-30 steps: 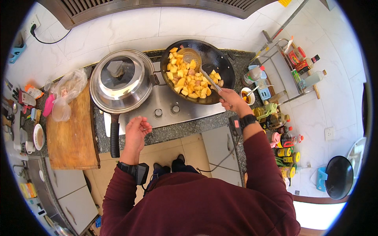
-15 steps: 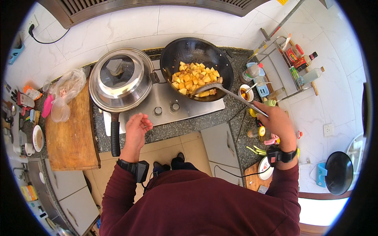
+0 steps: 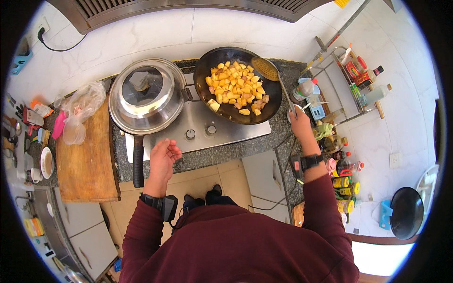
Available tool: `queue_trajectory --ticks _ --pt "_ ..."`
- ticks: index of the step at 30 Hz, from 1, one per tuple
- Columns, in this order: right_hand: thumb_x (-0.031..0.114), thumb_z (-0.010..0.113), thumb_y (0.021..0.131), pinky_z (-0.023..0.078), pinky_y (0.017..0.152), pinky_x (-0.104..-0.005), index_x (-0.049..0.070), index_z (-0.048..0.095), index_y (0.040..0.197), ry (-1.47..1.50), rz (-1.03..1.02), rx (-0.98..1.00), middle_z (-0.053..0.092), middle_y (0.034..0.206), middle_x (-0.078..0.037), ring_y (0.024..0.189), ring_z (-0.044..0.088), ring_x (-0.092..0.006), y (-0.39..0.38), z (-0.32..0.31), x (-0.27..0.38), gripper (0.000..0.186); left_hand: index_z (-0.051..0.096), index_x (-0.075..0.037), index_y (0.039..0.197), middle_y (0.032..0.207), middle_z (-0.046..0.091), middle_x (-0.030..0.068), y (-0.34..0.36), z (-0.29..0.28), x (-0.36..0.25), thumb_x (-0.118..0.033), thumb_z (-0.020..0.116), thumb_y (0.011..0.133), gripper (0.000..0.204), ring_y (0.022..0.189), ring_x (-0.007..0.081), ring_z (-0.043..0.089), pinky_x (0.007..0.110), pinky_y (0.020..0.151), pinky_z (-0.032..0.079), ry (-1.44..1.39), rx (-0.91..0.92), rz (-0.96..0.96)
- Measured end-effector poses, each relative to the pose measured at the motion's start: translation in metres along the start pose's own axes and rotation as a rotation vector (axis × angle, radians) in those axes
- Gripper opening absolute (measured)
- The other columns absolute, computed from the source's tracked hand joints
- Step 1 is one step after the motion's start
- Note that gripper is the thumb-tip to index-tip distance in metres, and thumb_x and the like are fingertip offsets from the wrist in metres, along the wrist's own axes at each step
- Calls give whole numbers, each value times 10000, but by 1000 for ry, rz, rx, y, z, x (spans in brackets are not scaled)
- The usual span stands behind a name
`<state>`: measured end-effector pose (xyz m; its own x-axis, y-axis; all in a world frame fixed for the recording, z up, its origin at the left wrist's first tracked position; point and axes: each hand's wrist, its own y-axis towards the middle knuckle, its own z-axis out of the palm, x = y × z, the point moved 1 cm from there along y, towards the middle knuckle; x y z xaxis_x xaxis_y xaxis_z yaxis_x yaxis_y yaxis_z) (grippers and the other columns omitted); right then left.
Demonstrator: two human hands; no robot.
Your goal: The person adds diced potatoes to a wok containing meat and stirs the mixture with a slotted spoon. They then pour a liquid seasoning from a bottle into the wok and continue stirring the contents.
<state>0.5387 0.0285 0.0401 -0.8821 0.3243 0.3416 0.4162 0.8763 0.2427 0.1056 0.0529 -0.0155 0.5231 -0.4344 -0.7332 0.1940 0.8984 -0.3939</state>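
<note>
Cubed yellow potatoes (image 3: 233, 85), with a few pinkish-brown meat pieces among them, lie in a black wok (image 3: 204, 66) on the right side of the stove (image 3: 203, 134). My right hand (image 3: 302, 126) grips the long metal handle of a spatula (image 3: 266, 69). Its rounded, speckled head rests at or just above the wok's upper right wall, apart from most of the food. My left hand (image 3: 165, 158) hovers in front of the stove with loosely curled fingers and nothing in it. Just left of it is the black handle of a lidded steel pan (image 3: 171, 111).
A wooden cutting board (image 3: 85, 174) lies at left, holding a plastic bag (image 3: 87, 104) and a clear cup. Several sauce bottles and jars (image 3: 349, 188) line the right counter near my right forearm. A wire rack (image 3: 325, 70) stands behind them. The range hood (image 3: 188, 7) overhangs the back.
My right hand has moved left and slightly up. The spatula has swung from the wok's near side to its upper right wall, and the potatoes have shifted. My left hand is nearly unchanged.
</note>
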Motion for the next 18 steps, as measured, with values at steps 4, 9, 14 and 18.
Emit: queue_trajectory --ticks 4,9,14,18 --pt "235 498 844 374 368 -298 18 501 942 760 666 482 522 639 -98 430 474 -176 27 51 6 238 546 -53 799 667 555 37 -2 0 1 -235 490 863 200 625 159 558 281 584 462 -9 0 9" --pt "240 477 860 250 303 -199 77 454 956 1037 789 765 428 576 -6 364 344 -69 21 46 32 190 543 -51 800 673 554 38 -3 4 -2 -230 489 864 198 628 154 555 278 587 456 -2 7 5" --pt "214 514 837 377 396 -262 57 535 1056 431 287 723 500 625 -54 440 442 -111 -7 -26 35 270 544 -42 809 676 553 41 5 8 -4 -223 485 869 200 626 149 551 270 587 452 -8 37 -4" --pt "176 551 785 446 728 -381 38 522 1114 -8 -149 369 585 907 -228 845 573 -360 -33 -95 52 358 546 -45 810 674 550 37 9 13 -4 -223 487 869 197 625 146 548 268 592 451 -3 80 -15"
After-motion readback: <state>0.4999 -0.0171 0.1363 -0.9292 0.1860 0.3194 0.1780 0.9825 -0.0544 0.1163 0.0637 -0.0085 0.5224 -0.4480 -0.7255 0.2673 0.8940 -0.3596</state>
